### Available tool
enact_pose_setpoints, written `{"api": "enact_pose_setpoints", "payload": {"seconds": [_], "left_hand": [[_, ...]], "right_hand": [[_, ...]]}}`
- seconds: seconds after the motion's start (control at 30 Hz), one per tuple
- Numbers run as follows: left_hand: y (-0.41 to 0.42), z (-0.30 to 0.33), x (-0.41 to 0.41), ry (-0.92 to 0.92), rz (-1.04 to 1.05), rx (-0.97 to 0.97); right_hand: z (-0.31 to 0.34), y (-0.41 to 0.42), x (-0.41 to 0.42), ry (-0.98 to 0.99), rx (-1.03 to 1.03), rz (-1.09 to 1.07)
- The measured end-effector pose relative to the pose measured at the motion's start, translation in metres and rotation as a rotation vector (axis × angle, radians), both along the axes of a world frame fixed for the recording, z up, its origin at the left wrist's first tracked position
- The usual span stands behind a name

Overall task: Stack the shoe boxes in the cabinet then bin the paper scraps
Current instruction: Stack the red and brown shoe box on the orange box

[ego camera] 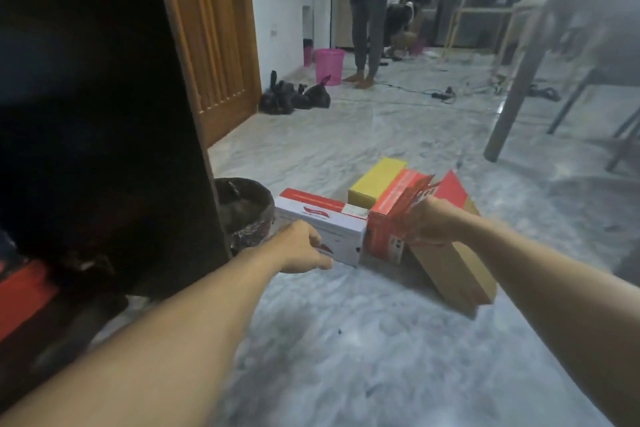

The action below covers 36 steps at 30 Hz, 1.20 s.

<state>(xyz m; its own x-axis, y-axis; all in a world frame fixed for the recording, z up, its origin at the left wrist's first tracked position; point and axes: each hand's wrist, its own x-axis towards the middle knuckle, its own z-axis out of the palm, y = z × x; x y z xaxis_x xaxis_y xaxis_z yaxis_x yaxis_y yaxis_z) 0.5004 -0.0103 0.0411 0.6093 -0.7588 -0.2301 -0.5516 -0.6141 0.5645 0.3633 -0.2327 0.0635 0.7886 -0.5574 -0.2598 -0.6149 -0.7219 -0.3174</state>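
Several shoe boxes sit on the marble floor. A white box with a red lid [320, 222] lies at the left; my left hand [301, 248] grips its near end. Beside it stands a red box [389, 218] with its flap raised, and my right hand [431, 222] holds that box's near right corner. A yellow box [375, 182] lies behind, and a brown cardboard box [453, 270] leans at the right under my right forearm. The dark cabinet [90, 107] fills the left, with a red box [20, 295] low inside it.
A dark bin [244, 208] lined with a bag stands by the cabinet's corner. Black bags [294, 97] and a pink basket [329, 64] lie farther back near a wooden door [211, 31]. A person stands beyond; table legs [516, 80] rise at the right.
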Motion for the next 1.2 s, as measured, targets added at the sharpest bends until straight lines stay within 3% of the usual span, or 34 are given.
{"api": "enact_pose_setpoints", "payload": {"seconds": [0.13,0.27,0.5,0.6,0.7,0.8,0.9,1.07,1.2], "left_hand": [[-0.065,-0.043,0.000,0.026,-0.050,-0.012],[-0.129,-0.069,-0.006,0.024,-0.088,-0.079],[-0.234,-0.084,-0.020,-0.022,-0.127,-0.263],[-0.267,-0.088,-0.022,0.012,-0.118,-0.307],[-0.286,-0.098,-0.025,0.070,-0.143,-0.248],[-0.291,-0.104,-0.025,0.007,-0.117,-0.278],[-0.285,-0.111,-0.024,0.007,-0.047,-0.343],[-0.257,-0.117,-0.024,-0.051,0.125,-0.295],[-0.226,-0.141,-0.013,0.063,0.154,-0.234]], "right_hand": [[-0.051,-0.055,-0.019,-0.070,-0.139,-0.196],[-0.105,-0.104,-0.040,-0.203,-0.092,-0.446],[-0.188,-0.148,-0.077,-0.335,0.099,-0.802],[-0.207,-0.154,-0.088,-0.417,0.308,-0.901],[-0.216,-0.158,-0.094,-0.432,0.570,-0.930],[-0.223,-0.163,-0.092,-0.524,0.686,-0.997],[-0.226,-0.165,-0.094,-0.565,0.714,-1.053],[-0.232,-0.156,-0.116,-0.399,0.770,-0.964],[-0.239,-0.142,-0.127,-0.369,0.749,-0.898]]}}
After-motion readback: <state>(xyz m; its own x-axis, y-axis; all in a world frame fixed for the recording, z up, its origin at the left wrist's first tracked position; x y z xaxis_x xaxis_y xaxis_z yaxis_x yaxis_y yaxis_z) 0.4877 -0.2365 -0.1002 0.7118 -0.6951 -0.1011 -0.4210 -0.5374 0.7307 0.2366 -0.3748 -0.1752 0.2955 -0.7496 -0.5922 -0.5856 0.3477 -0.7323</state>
